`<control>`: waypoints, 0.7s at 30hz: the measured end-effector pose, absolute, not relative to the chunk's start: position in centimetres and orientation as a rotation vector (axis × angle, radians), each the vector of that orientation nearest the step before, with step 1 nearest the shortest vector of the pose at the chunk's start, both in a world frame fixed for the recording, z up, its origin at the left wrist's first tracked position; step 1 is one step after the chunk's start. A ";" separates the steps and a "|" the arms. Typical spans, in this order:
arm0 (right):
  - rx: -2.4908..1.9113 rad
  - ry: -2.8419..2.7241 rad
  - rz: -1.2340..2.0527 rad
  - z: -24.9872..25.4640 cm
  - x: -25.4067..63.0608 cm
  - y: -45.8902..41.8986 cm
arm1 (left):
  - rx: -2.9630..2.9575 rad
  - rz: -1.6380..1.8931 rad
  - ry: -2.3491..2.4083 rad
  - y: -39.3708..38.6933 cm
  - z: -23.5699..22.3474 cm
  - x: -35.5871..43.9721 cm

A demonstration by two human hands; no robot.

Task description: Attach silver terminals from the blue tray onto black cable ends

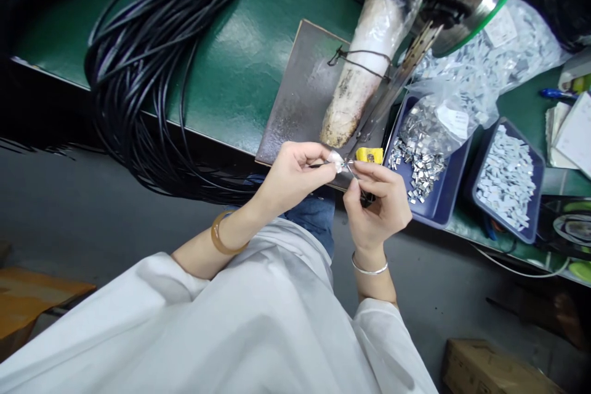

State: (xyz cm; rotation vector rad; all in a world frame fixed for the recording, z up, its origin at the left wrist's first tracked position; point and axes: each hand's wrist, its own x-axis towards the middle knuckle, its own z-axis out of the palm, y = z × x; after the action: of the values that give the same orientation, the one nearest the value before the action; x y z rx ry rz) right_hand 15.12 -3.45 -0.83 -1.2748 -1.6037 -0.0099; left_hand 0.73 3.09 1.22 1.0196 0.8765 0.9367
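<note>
- Your green worktop (240, 55) stands over a grey floor (115, 209).
- Black cables (148, 49) spill off its front edge, left.
- A wrapped machine arm (364, 68) looms just ahead, above a dark plate (300, 92); blue trays (455, 181) sit right.
- Your left hand (295, 169) and right hand (381, 197) pinch a thin cable end (349, 170) between them.

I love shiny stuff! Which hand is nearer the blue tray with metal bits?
Right. The right hand is just beside the tray, on its left; the left hand is farther left.
</note>
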 end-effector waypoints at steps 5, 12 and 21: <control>-1.287 -1.596 0.015 -0.6 15.1 -3.2 | 1.015 0.934 0.882 3.2 1.3 0.7; -1.290 -1.590 -0.001 -0.3 15.0 -3.2 | 1.018 0.915 0.850 3.2 1.6 0.6; -1.243 -1.565 0.098 -0.5 15.0 -3.2 | 1.016 0.895 0.868 3.2 1.2 0.5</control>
State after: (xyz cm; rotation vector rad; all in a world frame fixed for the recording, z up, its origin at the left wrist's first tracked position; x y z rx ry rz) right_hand 14.95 -3.23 -0.47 -1.2429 -1.5655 0.0984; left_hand 0.45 3.23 1.17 1.0158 0.8683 0.8952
